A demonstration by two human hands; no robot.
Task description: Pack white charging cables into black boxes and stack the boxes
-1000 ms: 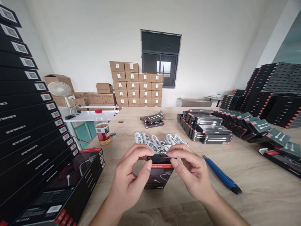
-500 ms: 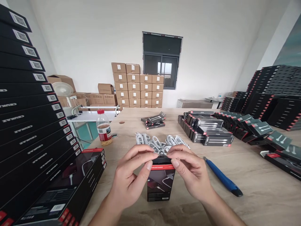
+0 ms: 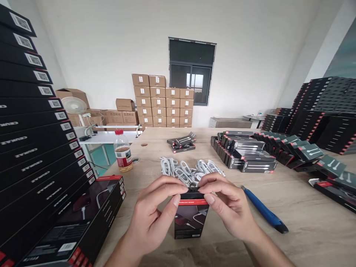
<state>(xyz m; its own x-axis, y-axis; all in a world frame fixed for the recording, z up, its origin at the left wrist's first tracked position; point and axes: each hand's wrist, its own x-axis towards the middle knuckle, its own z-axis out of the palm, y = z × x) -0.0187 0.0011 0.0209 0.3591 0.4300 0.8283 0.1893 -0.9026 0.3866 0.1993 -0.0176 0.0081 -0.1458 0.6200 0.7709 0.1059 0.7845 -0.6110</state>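
Observation:
A black box with a red band (image 3: 191,220) stands upright on the wooden table in front of me, cables pictured on its face. My left hand (image 3: 159,209) pinches its upper left edge between thumb and fingers. On the upper right edge, my right hand (image 3: 226,204) has the same kind of pinch. The fingertips of both hands are at the dark top flap (image 3: 191,193). Just behind the hands lie coiled white cables (image 3: 185,171). A blue cutter (image 3: 263,209) rests to the right of my right hand.
Tall stacks of black boxes (image 3: 30,148) rise at the left, beside a bottle (image 3: 123,152). Small cable boxes (image 3: 258,165) are piled at the right. A few more boxes (image 3: 182,142) lie farther back. Cartons (image 3: 158,101) stand by the wall.
Both hands have shifted slightly down at the box top and a little to the right. The top of the box has tilted slightly toward me.

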